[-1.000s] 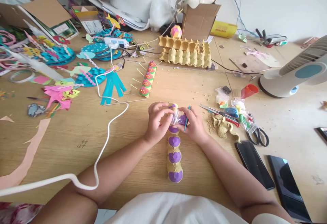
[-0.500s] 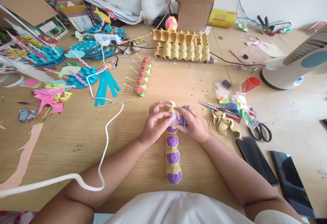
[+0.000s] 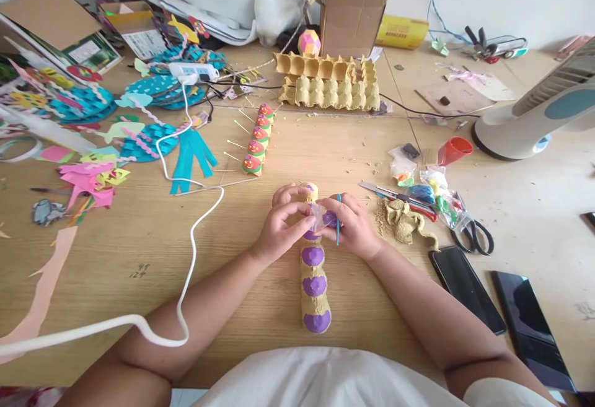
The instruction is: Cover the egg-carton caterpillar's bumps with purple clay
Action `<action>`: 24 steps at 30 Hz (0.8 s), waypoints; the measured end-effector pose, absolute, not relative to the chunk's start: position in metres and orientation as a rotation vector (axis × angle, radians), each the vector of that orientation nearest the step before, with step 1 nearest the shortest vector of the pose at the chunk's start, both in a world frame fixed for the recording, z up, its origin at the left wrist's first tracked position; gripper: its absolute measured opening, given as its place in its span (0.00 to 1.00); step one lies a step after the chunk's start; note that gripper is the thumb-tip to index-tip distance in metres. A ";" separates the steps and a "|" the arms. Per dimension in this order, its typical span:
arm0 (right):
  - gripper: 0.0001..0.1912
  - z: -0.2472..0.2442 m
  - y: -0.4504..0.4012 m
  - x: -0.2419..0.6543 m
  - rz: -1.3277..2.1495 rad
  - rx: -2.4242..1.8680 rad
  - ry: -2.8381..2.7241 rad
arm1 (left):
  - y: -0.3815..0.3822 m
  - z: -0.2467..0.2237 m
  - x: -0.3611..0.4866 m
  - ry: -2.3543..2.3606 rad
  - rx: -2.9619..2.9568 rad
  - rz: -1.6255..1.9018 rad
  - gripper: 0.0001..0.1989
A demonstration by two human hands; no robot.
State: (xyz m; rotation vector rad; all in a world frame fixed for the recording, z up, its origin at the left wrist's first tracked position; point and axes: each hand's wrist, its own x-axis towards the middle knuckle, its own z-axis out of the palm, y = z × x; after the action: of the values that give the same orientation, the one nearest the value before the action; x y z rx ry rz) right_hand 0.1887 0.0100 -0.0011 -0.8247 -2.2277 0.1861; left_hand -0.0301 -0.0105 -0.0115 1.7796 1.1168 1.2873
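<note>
Your left hand (image 3: 279,228): thumb and fingers pinched on a clear plastic bag (image 3: 316,217). Your right hand (image 3: 357,228): fingers grasping the same bag, purple clay (image 3: 330,218) showing in it, plus a thin blue stick (image 3: 338,235). Bag is between both hands, over the far half of a purple-patched egg-carton strip (image 3: 315,286), which lies lengthwise before you on the worktop (image 3: 251,326). Scissors (image 3: 473,237) off right.

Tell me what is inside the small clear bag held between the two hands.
Purple material shows inside the clear bag; the right hand covers part of it, so the full amount cannot be seen.
</note>
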 end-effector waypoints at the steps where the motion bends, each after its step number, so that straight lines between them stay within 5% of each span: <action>1: 0.29 -0.001 0.011 0.189 0.179 -0.828 -2.237 | -0.010 -0.012 -0.030 1.107 1.783 1.284 0.04; 6: 0.35 0.003 0.011 0.188 0.089 -0.847 -2.142 | -0.007 -0.015 -0.029 1.102 1.710 1.378 0.09; 11: 0.19 0.004 0.004 0.191 -0.042 -0.890 -2.025 | -0.011 -0.010 -0.028 1.249 1.905 1.449 0.08; 24: 0.13 0.008 0.003 0.179 0.094 -0.771 -2.176 | -0.015 -0.007 -0.026 1.299 2.216 1.445 0.07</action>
State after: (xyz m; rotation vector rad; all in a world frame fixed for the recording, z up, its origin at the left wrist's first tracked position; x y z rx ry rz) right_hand 0.1787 0.0029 0.0085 -0.7707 -2.1756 0.0944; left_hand -0.0256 -0.0147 -0.0066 2.2159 1.2991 1.4451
